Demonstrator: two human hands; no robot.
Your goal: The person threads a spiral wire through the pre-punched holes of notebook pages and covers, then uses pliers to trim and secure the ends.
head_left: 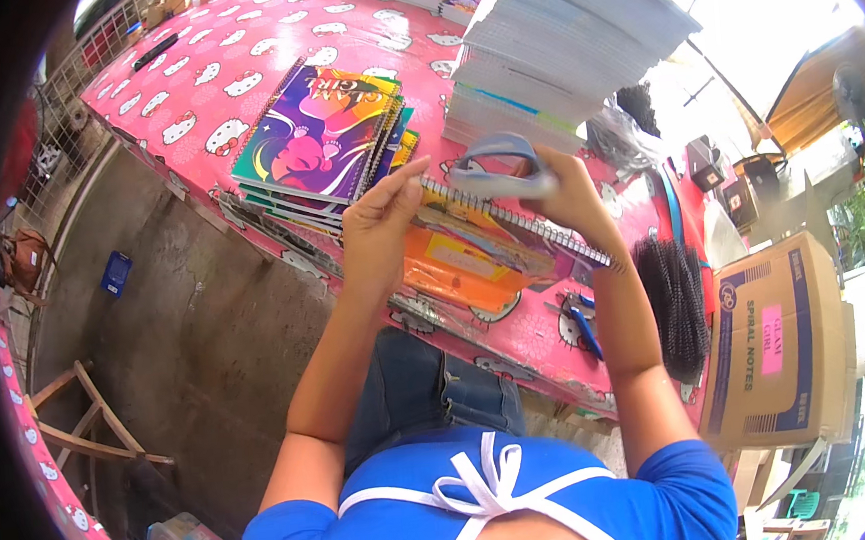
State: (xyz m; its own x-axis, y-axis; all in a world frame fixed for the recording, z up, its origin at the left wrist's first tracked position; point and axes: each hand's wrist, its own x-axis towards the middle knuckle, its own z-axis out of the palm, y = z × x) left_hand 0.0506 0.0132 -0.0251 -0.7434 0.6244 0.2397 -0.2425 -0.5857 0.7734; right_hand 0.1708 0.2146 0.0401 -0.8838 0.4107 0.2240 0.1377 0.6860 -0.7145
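Note:
A spiral-bound notebook (pixel 557 251) is held up in front of me, its coil edge turned upward. My left hand (pixel 379 224) grips it at the left end of the coil, thumb and fingers pinched together. At the coil's other side, my right hand (pixel 563 196) is closed around a grey-blue looped tool (pixel 505 160); motion blurs it, so its exact kind is unclear. Beneath the notebook lies an orange cover (pixel 463 273) with a yellow label. Blue-handled pliers (pixel 587 329) rest on the table near my right forearm.
Colourful spiral notebooks (pixel 313 138) are piled at the left on the pink patterned table (pixel 236 43). A tall stack of paper blocks (pixel 567 40) rises behind my hands. Black plastic coils (pixel 670 298) lie at the right, beside a cardboard box (pixel 774 341). A wooden chair (pixel 97 419) stands lower left.

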